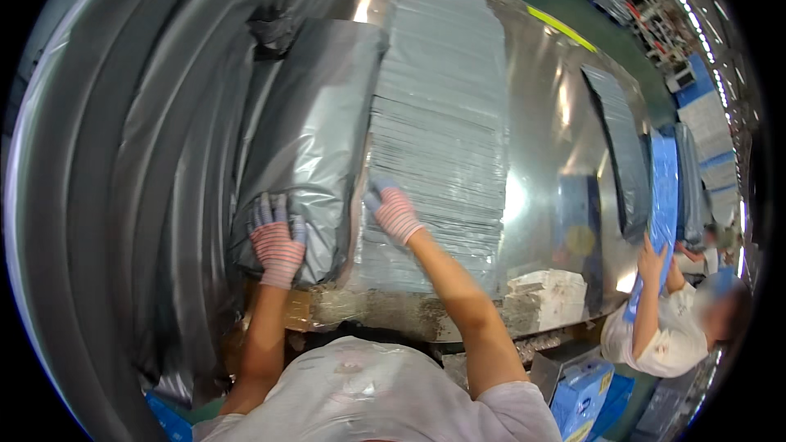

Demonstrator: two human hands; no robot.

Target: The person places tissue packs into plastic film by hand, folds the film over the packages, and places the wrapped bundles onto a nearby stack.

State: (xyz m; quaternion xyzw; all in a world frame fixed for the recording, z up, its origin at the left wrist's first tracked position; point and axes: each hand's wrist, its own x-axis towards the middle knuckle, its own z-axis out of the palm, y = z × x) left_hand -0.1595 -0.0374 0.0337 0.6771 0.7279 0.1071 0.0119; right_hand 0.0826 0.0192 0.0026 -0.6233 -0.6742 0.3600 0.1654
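My left hand point(277, 244), in a striped glove with grey fingertips, lies on the near end of a dark grey plastic bag stack point(319, 123), fingers spread. Just right of it, a long row of overlapping grey plastic bags point(442, 147) runs away from me across the metal table. My right hand point(393, 209), gloved alike, rests at the left edge of this row near its front end. Its fingers point up and left and are slightly blurred; nothing shows in its grip.
Large dark grey plastic bundles point(155, 164) fill the left side. Over the shiny metal table point(540, 115), another grey stack point(618, 147) lies at the right. Beyond it a co-worker point(663, 327) holds a long blue package point(661, 196). White tape point(547, 295) covers part of the near edge.
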